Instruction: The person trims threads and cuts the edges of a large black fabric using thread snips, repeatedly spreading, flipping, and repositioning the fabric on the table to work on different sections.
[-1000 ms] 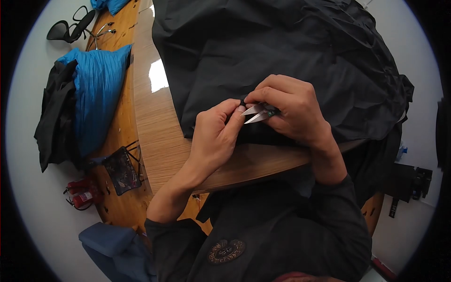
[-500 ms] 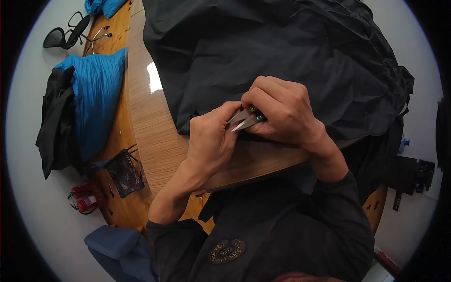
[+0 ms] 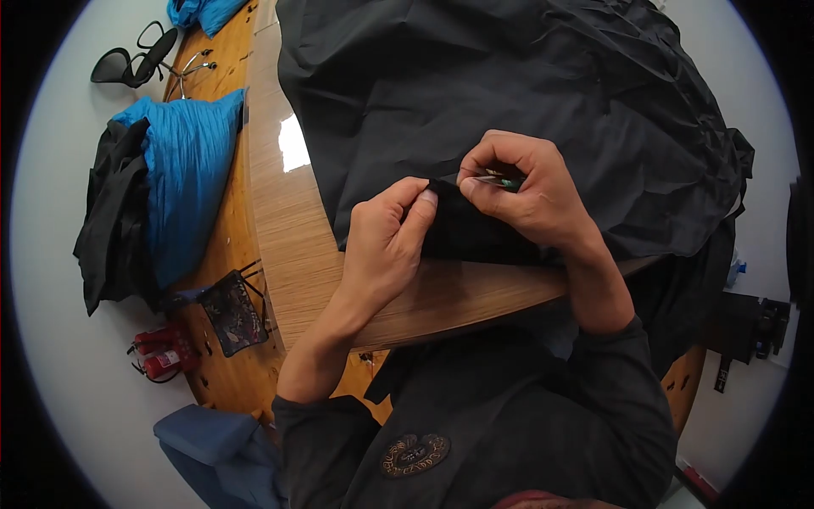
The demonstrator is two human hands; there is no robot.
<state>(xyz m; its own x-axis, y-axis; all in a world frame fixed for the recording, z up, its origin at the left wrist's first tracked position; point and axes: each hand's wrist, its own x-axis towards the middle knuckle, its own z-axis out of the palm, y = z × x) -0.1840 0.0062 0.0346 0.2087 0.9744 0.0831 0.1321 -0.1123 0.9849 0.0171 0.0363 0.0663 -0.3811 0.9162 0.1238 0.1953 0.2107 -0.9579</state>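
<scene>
A large black cloth (image 3: 509,85) lies wrinkled over the wooden table (image 3: 292,229), hanging past its near right side. My left hand (image 3: 381,242) is closed, pinching a bit of the cloth's near edge between thumb and forefinger. Just to the right, my right hand (image 3: 538,191) is curled around small thread snips (image 3: 509,181), whose green part and a sliver of metal show inside the palm. The right thumb and forefinger tips press together close to the pinched cloth. Anything fine between those tips is too small to make out.
Blue fabric (image 3: 191,182) and black fabric (image 3: 110,212) are piled left of the table. Below them stand a patterned folding stool (image 3: 233,314) and red fire extinguishers (image 3: 161,360). A blue padded seat (image 3: 208,441) is at lower left, a black office chair (image 3: 127,66) at upper left.
The snips' blades, open between my hands before, are now tucked back into my right palm. My right hand's thumb and forefinger have come together, and my left hand still pinches the cloth.
</scene>
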